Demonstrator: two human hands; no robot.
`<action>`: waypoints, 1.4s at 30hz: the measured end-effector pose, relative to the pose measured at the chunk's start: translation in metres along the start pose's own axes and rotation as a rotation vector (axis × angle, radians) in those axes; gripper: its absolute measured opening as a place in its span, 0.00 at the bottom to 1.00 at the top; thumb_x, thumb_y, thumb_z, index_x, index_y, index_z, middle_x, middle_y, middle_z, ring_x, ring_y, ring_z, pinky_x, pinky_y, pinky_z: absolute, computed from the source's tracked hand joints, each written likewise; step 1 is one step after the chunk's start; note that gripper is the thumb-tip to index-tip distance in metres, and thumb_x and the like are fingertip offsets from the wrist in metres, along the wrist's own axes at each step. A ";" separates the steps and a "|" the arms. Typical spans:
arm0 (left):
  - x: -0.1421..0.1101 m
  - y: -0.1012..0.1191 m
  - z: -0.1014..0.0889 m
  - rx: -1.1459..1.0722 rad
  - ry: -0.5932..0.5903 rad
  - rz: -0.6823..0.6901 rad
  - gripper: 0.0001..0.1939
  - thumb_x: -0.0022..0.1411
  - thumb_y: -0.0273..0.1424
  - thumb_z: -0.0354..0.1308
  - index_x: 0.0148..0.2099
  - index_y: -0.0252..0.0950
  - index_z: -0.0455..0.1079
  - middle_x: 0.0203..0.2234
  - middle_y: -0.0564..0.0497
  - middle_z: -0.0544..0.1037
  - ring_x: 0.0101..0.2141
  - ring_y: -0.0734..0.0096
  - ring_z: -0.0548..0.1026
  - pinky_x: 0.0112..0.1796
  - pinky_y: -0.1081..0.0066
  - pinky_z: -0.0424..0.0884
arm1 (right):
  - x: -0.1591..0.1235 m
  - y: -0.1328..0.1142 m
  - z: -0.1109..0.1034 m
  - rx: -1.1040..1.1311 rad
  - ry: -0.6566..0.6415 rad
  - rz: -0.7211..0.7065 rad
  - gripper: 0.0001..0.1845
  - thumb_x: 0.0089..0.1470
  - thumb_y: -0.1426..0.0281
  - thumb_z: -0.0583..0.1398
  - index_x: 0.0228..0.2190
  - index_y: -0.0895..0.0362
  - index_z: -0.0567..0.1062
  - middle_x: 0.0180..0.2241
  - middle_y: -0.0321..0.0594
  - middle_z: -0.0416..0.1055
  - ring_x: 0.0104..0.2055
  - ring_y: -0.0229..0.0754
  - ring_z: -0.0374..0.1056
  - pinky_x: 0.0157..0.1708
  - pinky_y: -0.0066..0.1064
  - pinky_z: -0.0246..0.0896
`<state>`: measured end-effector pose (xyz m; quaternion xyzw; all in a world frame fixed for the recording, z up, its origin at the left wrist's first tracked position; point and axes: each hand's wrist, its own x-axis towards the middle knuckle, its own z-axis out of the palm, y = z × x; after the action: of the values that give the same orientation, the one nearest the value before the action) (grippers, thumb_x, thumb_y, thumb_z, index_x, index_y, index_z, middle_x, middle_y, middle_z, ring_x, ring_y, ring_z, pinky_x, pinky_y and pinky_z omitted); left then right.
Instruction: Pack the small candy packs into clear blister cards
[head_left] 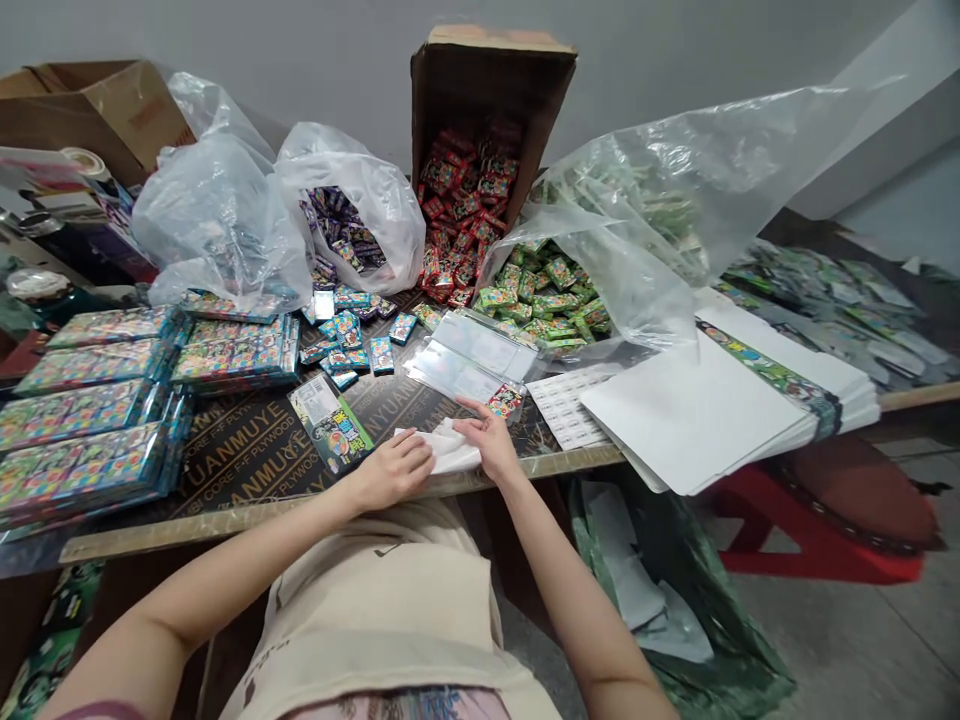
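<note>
Seen from the person's head, looking down over a cream apron (382, 600) at a wooden table (247, 480) covered by a dark printed board. The left hand (386, 470) lies flat on a crumpled white sheet (442, 450), fingers together and not clamped on it. The right hand (486, 440) rests on the same sheet just beside the left, its fingers (469, 412) apart and lightly spread, with no clear pinch. The sheet lies near the table's front edge, between the hands. Just beyond the right fingertips are a red packet (505, 400) and clear plastic sleeves (469, 355). To the left of the hands lies a printed card (330, 422), with loose blue packets (349, 345) behind it and wrapped bundles of colorful packets (86, 430) stacked further left. To the right are a sheet of small white labels (566, 405) and a pile of white boards (697, 410). At the back, a tipped cardboard box (491, 90) spills red packets (461, 205), between a plastic bag of purple packets (352, 200) and a plastic bag of green packets (544, 290). Below the table on the right sits a green bag (660, 590) holding pale scraps, beside a red stool (817, 530)
</note>
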<state>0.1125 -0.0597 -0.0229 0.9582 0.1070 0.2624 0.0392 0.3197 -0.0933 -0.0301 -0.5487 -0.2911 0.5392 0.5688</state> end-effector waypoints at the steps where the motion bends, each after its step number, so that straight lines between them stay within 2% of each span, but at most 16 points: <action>1: -0.003 0.007 -0.005 -0.026 0.069 -0.067 0.17 0.61 0.36 0.57 0.51 0.38 0.69 0.48 0.42 0.74 0.51 0.56 0.70 0.56 0.51 0.61 | -0.003 -0.002 0.000 0.000 0.000 -0.036 0.34 0.33 0.61 0.71 0.45 0.58 0.73 0.26 0.37 0.77 0.26 0.39 0.72 0.28 0.30 0.67; 3: -0.006 0.013 -0.015 -0.104 0.252 -0.366 0.29 0.56 0.43 0.61 0.58 0.41 0.63 0.57 0.39 0.65 0.57 0.48 0.63 0.57 0.46 0.57 | -0.010 -0.006 0.001 -0.009 0.050 -0.125 0.31 0.34 0.63 0.71 0.43 0.57 0.75 0.28 0.38 0.78 0.29 0.40 0.73 0.32 0.31 0.68; 5: -0.006 0.010 -0.021 -0.287 0.415 -0.764 0.36 0.56 0.45 0.60 0.64 0.42 0.54 0.61 0.37 0.58 0.58 0.47 0.63 0.54 0.47 0.62 | -0.016 -0.010 0.003 -0.039 0.136 -0.229 0.28 0.37 0.64 0.70 0.43 0.56 0.76 0.29 0.39 0.78 0.31 0.40 0.73 0.34 0.33 0.68; 7: -0.005 0.003 -0.022 -0.595 0.463 -1.061 0.39 0.58 0.43 0.60 0.66 0.41 0.48 0.58 0.35 0.62 0.51 0.52 0.71 0.46 0.54 0.70 | -0.020 -0.012 0.007 -0.089 0.208 -0.323 0.26 0.40 0.64 0.69 0.43 0.56 0.75 0.30 0.39 0.77 0.32 0.40 0.73 0.34 0.32 0.68; 9: -0.004 -0.001 -0.018 -0.914 0.413 -1.184 0.41 0.57 0.42 0.61 0.66 0.41 0.45 0.48 0.38 0.71 0.40 0.59 0.77 0.39 0.60 0.74 | -0.022 -0.013 0.011 -0.142 0.265 -0.396 0.24 0.43 0.64 0.67 0.44 0.55 0.74 0.31 0.39 0.76 0.33 0.40 0.73 0.34 0.32 0.68; 12: 0.000 0.000 -0.014 -1.167 0.418 -1.169 0.46 0.52 0.38 0.66 0.66 0.40 0.43 0.36 0.46 0.77 0.32 0.65 0.78 0.34 0.65 0.75 | -0.023 -0.014 0.015 -0.200 0.307 -0.484 0.22 0.47 0.65 0.65 0.45 0.54 0.70 0.31 0.38 0.74 0.33 0.39 0.72 0.34 0.30 0.68; 15: 0.005 0.004 -0.018 -1.171 0.545 -1.102 0.46 0.46 0.35 0.69 0.63 0.41 0.49 0.35 0.49 0.78 0.32 0.66 0.78 0.33 0.68 0.75 | -0.025 -0.018 0.016 -0.222 0.216 -0.484 0.23 0.47 0.64 0.65 0.45 0.52 0.68 0.32 0.37 0.73 0.35 0.39 0.71 0.35 0.30 0.68; 17: 0.008 0.004 -0.024 -1.144 0.556 -1.079 0.38 0.45 0.34 0.69 0.58 0.40 0.59 0.36 0.48 0.78 0.32 0.66 0.78 0.32 0.69 0.75 | -0.027 -0.022 0.013 -0.241 0.090 -0.405 0.21 0.46 0.64 0.66 0.43 0.53 0.72 0.33 0.37 0.74 0.36 0.40 0.71 0.35 0.30 0.68; 19: 0.010 0.003 -0.030 -1.135 0.482 -1.083 0.26 0.46 0.35 0.69 0.48 0.36 0.69 0.34 0.48 0.79 0.31 0.66 0.78 0.31 0.70 0.74 | -0.029 -0.026 0.011 -0.254 -0.014 -0.309 0.17 0.44 0.63 0.67 0.38 0.54 0.77 0.33 0.37 0.76 0.36 0.41 0.72 0.36 0.32 0.68; 23: 0.010 0.001 -0.037 -1.165 0.406 -1.169 0.17 0.45 0.37 0.69 0.36 0.32 0.77 0.27 0.48 0.80 0.27 0.67 0.77 0.30 0.69 0.74 | -0.032 -0.030 0.009 -0.210 -0.078 -0.184 0.19 0.38 0.64 0.70 0.36 0.55 0.80 0.31 0.37 0.78 0.32 0.42 0.73 0.36 0.35 0.70; 26: 0.010 -0.002 -0.039 -1.149 0.451 -1.193 0.18 0.43 0.38 0.70 0.34 0.31 0.78 0.25 0.48 0.80 0.24 0.68 0.76 0.29 0.68 0.74 | -0.033 -0.028 0.012 -0.189 -0.035 -0.163 0.21 0.36 0.64 0.71 0.37 0.56 0.81 0.29 0.37 0.78 0.29 0.42 0.73 0.35 0.36 0.71; 29: 0.010 -0.005 -0.040 -1.040 0.462 -1.137 0.17 0.45 0.39 0.68 0.35 0.32 0.77 0.24 0.49 0.79 0.25 0.69 0.75 0.28 0.70 0.73 | -0.033 -0.026 0.016 -0.254 0.022 -0.193 0.16 0.40 0.63 0.69 0.33 0.57 0.81 0.29 0.39 0.78 0.30 0.43 0.73 0.35 0.37 0.70; 33: 0.009 -0.010 -0.044 -0.648 0.404 -1.022 0.10 0.55 0.37 0.63 0.29 0.35 0.75 0.21 0.52 0.75 0.24 0.72 0.70 0.29 0.72 0.68 | -0.033 -0.030 0.020 -0.509 0.132 -0.416 0.07 0.44 0.63 0.67 0.26 0.53 0.81 0.29 0.40 0.75 0.36 0.45 0.70 0.42 0.41 0.66; 36: 0.008 -0.015 -0.050 -0.437 0.369 -0.922 0.10 0.57 0.36 0.61 0.28 0.37 0.75 0.26 0.51 0.73 0.32 0.68 0.71 0.36 0.67 0.69 | -0.036 -0.036 0.022 -0.620 0.166 -0.559 0.05 0.44 0.64 0.67 0.22 0.52 0.80 0.32 0.40 0.73 0.41 0.47 0.67 0.46 0.42 0.62; 39: 0.008 -0.018 -0.054 -0.516 0.298 -0.911 0.11 0.55 0.38 0.62 0.27 0.36 0.74 0.31 0.49 0.74 0.36 0.66 0.72 0.38 0.67 0.69 | -0.039 -0.039 0.023 -0.540 0.050 -0.429 0.08 0.48 0.64 0.64 0.24 0.55 0.78 0.28 0.39 0.73 0.33 0.42 0.68 0.35 0.34 0.63; 42: 0.007 -0.020 -0.055 -0.731 0.154 -1.002 0.13 0.48 0.38 0.67 0.26 0.34 0.72 0.22 0.52 0.73 0.26 0.71 0.70 0.28 0.72 0.66 | -0.041 -0.039 0.024 -0.459 -0.011 -0.255 0.10 0.46 0.62 0.65 0.25 0.57 0.77 0.23 0.36 0.72 0.25 0.38 0.65 0.25 0.29 0.58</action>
<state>0.0867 -0.0380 0.0254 0.6948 0.4492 0.2999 0.4749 0.2990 -0.1167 0.0220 -0.6192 -0.4757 0.3859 0.4912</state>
